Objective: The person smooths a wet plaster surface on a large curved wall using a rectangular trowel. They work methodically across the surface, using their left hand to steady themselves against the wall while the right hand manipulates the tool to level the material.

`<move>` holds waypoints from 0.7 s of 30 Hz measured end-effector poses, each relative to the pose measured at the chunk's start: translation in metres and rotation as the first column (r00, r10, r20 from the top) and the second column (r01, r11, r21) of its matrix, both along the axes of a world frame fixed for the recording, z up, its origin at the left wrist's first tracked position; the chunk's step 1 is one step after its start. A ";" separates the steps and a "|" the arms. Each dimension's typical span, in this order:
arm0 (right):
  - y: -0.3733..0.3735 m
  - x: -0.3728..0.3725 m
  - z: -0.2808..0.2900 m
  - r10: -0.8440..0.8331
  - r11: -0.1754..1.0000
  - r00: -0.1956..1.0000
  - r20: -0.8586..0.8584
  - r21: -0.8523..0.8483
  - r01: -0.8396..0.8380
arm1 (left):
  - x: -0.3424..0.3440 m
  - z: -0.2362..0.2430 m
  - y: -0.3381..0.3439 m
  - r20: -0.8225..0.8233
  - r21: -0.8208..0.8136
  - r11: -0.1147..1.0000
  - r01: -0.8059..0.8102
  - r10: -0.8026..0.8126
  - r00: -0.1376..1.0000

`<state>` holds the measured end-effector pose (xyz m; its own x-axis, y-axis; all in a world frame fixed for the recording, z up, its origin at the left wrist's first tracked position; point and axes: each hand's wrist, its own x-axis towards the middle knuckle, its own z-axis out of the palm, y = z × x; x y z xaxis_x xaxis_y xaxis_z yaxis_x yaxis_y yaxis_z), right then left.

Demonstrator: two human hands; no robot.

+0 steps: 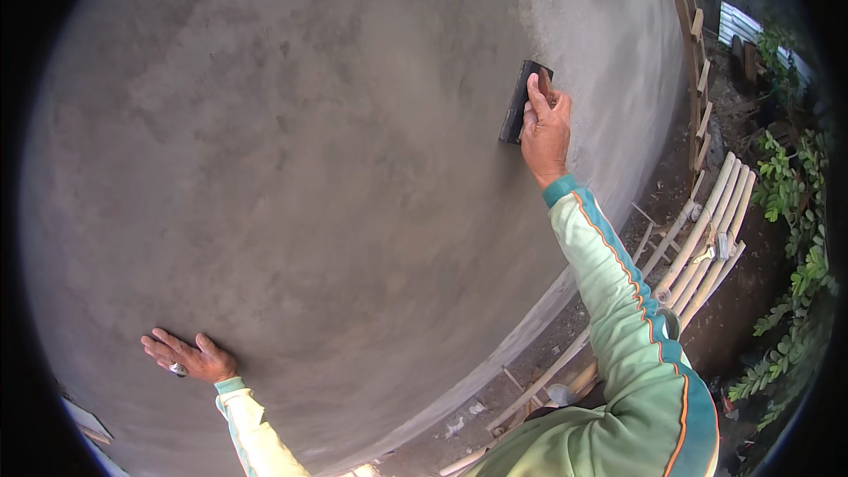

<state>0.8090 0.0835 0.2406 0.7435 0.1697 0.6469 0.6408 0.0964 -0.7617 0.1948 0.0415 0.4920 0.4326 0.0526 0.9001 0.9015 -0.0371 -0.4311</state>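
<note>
Head view: right hand (546,128) clamped on black trowel (521,99), long axis near-vertical; left hand (187,356) spread flat.

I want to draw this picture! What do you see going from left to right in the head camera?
Left hand flat on the grey wall → dark trowel → right hand → bamboo poles → green leafy plants.

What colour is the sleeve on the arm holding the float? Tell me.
Pale green sleeve with a teal cuff and orange piping, clearest in the head view.

Soft even daylight, no hard shadows, black vignette (fisheye), edges bent toward the rim, slight overall softness
</note>
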 end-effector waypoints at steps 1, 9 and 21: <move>0.001 0.006 0.005 0.054 0.997 0.998 -0.040 -0.052 -0.056 | 0.000 -0.001 0.000 -0.002 -0.003 1.000 0.008 -0.008 1.000; -0.007 0.008 0.022 -0.011 0.996 0.999 0.043 -0.089 0.015 | 0.002 -0.002 0.002 0.011 0.006 0.999 0.040 -0.040 0.999; 0.000 0.017 0.021 -0.031 0.997 0.999 0.021 -0.067 0.032 | 0.006 -0.001 0.001 -0.001 0.009 1.000 0.008 -0.008 1.000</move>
<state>0.8255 0.0835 0.2615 0.7365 0.1899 0.6493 0.6575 0.0251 -0.7531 0.2008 0.0424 0.4908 0.4337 0.0405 0.9002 0.9009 -0.0407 -0.4322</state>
